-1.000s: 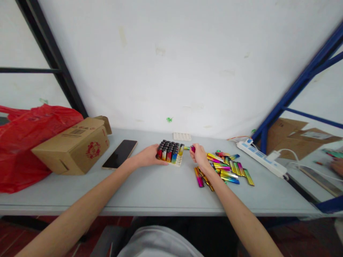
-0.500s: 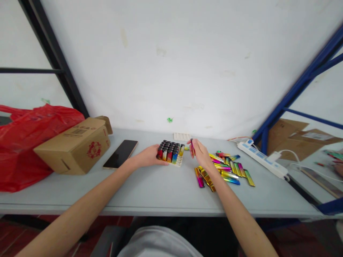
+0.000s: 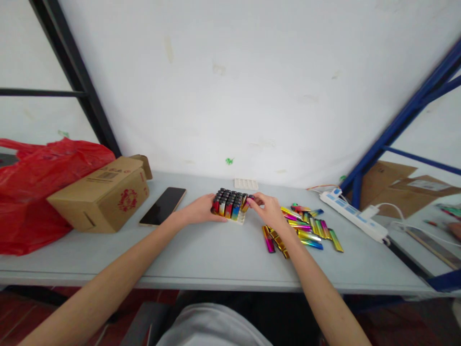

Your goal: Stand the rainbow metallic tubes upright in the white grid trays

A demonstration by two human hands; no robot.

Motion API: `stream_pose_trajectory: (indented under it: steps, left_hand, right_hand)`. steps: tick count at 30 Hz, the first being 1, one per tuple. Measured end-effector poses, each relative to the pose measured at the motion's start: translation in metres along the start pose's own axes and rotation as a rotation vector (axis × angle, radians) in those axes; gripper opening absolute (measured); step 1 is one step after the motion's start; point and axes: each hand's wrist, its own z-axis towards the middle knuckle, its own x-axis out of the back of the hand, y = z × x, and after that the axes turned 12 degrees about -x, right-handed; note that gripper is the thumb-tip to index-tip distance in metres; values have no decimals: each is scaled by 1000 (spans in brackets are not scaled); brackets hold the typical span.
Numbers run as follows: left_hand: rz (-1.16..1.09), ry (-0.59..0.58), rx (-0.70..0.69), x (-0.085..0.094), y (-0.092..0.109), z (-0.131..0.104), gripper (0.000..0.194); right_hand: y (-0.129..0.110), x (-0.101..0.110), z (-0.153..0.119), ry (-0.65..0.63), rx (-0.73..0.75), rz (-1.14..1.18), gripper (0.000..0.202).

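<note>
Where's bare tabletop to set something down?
On the grey tabletop, bare patches lie between the white slotted tray of black-topped lighters and its near edge, and between the loose shiny multicoloured lighters and long white power strip. Crowded: around the right hand, and far left, by the brown cardboard box and red plastic bag.

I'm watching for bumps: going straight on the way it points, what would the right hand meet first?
Probably the upright lighters in the white tray, just past the right hand's fingertips, though depth is unclear here.

Soft even light, slight blur
</note>
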Motion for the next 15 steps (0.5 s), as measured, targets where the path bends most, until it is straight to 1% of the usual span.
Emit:
stream_pose_trajectory:
  steps: [6, 9, 12, 15]
  left_hand:
    - [-22, -1, -21, 0, -1, 1, 70]
    - [-23, 5, -10, 0, -1, 1, 70]
    - [-32, 6, -21, 0, -1, 0, 72]
    - [-32, 16, -24, 0, -1, 0, 73]
  right_hand:
    - [2, 1, 1, -63, 43, -48, 28]
    - [8, 3, 4, -63, 58, -158, 30]
    - [14, 7, 7, -91, 77, -267, 32]
    - [14, 4, 6, -90, 67, -340, 31]
